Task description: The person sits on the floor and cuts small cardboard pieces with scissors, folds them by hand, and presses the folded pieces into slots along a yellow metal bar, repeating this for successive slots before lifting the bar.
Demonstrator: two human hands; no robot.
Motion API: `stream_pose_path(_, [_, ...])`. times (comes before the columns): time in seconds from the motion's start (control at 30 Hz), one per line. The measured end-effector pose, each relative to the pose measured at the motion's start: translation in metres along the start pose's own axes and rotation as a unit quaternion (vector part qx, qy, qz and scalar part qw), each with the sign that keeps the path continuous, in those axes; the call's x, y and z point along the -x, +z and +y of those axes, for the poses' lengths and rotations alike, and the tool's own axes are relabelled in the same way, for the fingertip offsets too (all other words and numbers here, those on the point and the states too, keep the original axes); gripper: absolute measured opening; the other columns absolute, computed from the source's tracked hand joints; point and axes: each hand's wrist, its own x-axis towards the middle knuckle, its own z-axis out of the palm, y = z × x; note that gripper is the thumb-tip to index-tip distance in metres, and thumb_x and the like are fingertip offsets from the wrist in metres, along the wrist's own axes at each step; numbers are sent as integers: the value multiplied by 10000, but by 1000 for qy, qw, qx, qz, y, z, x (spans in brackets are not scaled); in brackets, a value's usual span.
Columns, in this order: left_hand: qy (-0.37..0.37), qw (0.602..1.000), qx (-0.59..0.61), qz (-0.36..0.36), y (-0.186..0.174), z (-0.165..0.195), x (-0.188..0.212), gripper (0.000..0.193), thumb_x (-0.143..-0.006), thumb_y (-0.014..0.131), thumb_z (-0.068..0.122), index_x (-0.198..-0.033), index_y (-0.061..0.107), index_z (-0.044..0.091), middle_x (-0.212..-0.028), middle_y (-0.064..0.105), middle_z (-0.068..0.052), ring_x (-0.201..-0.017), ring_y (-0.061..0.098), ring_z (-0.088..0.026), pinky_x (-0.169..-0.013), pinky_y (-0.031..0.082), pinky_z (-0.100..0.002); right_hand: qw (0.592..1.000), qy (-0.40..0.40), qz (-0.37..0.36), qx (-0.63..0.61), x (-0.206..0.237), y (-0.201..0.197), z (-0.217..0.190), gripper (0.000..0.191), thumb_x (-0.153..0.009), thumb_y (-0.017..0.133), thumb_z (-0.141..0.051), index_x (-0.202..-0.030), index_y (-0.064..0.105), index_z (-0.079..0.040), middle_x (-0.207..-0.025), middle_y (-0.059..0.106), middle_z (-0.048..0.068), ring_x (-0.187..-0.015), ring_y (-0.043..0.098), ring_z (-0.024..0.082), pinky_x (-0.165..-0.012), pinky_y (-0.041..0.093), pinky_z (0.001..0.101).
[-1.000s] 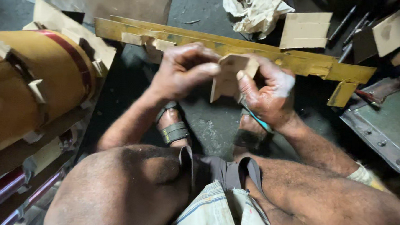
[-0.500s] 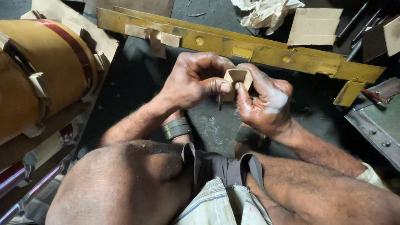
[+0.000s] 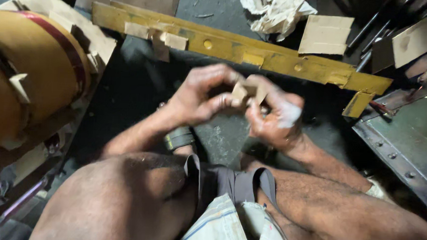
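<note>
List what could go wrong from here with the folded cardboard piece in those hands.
1. The small cardboard piece is pinched only at fingertip level between the left hand and right hand; it could slip and drop onto the dark, dirty floor.
2. It is already folded tight; more pressing may tear it.
3. The hands are blurred in the picture, so the grip itself is hard to judge.

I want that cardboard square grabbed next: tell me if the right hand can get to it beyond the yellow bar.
Probably yes: the cardboard square lies open past the yellow bar, nothing covering it, but the right hand now pinches a folded cardboard piece.
</note>
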Motion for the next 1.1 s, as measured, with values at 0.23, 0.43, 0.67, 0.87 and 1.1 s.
stream_pose_path(0.23, [-58,987,-110,101,26,-19,22,239,-905,789,160,-1023,673,-13,-887,668,-146,-804,682,-290,-716,547,-374,989,51,-118,-79,10,8,3,602,-929,715,-123,-1441,493,105,-1147,737,212,-810,688,186,-708,553,301])
stream_pose_path(0.43, [-74,996,52,10,10,-18,34,322,-967,780,199,-1182,670,-14,-1045,691,-138,-932,711,-289,-822,582,-371,980,70,-148,-113,7,-10,25,408,-998,720,-164,-1341,645,43,-1109,774,147,-933,752,162,-844,606,293])
stream_pose_path(0.67, [-22,998,43,-36,21,-13,48,470,-887,796,174,-1284,633,-16,-1152,698,-170,-1044,722,-341,-903,599,-395,953,171,-122,-218,22,2,35,254,-891,835,-143,-1045,688,-5,-954,702,42,-867,645,89,-779,543,239])
stream_pose_path(0.87, [-38,995,81,-42,19,-11,48,539,-847,835,161,-1298,604,-23,-1154,679,-178,-1031,722,-312,-882,598,-379,939,190,-65,-280,31,23,47,229,-873,865,-94,-955,661,-32,-915,662,-10,-850,599,51,-765,516,224])
stream_pose_path(1.1, [-39,997,54,-33,21,-9,38,558,-831,854,146,-1320,628,0,-1064,664,-117,-944,689,-257,-841,569,-362,824,303,-49,-476,27,21,56,187,-905,817,-109,-1005,680,-30,-927,708,25,-831,638,87,-746,534,251])
